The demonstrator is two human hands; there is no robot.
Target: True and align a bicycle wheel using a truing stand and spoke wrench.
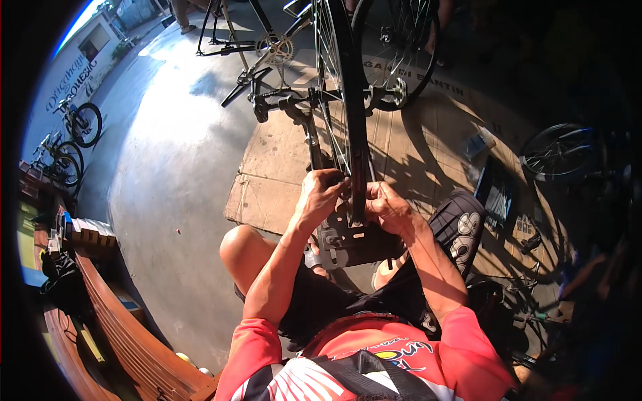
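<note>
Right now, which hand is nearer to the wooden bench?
Left. The left hand is across the floor from the wooden bench; the right hand is farther, beyond the wheel.

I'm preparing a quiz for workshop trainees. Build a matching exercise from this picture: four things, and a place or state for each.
Things
1. Nearest wheel
2. Cardboard
3. Wooden bench
4. Chainring

Places or states
A. At the picture's lower left
B. Upright between the left hand and right hand
C. Toothed, near the picture's top
D. Flat on the floor

Pairs: 1-B; 2-D; 3-A; 4-C
</note>
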